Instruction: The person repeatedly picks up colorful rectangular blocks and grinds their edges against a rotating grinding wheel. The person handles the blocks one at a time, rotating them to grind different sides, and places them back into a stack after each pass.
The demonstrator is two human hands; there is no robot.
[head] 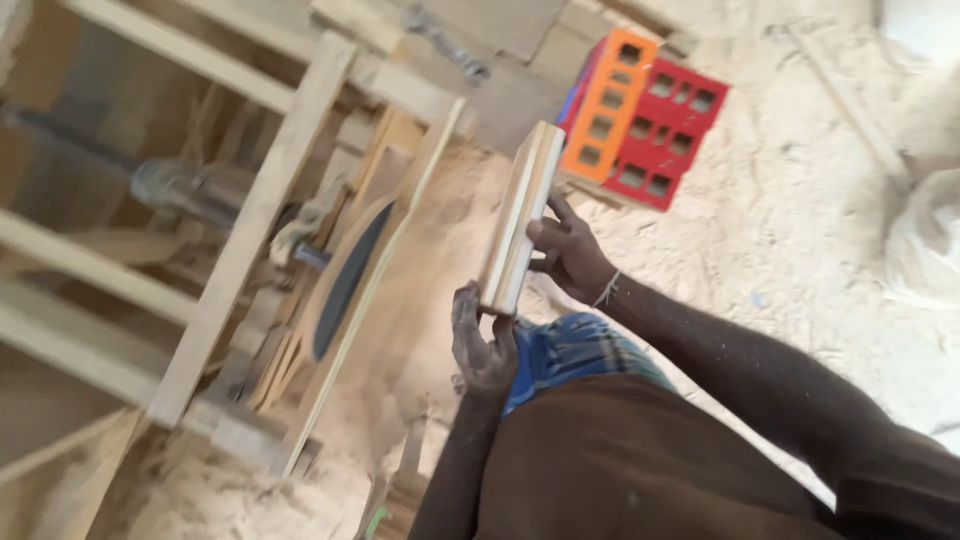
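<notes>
A short pale wooden block (520,215), long and flat, stands on end in the middle of the head view. My left hand (482,342) grips its lower end from below. My right hand (568,252) holds its right side, fingers wrapped on the edge, a thin string at the wrist. Both hands are dusted with sawdust. To the left of the block is a table saw with a dark round blade (347,280) set in a wooden frame (250,230).
A red and orange plastic crate (640,120) lies on the sawdust-covered ground behind the block. Sawdust (800,220) covers the floor to the right. Wooden beams and a motor shaft (190,185) fill the left side.
</notes>
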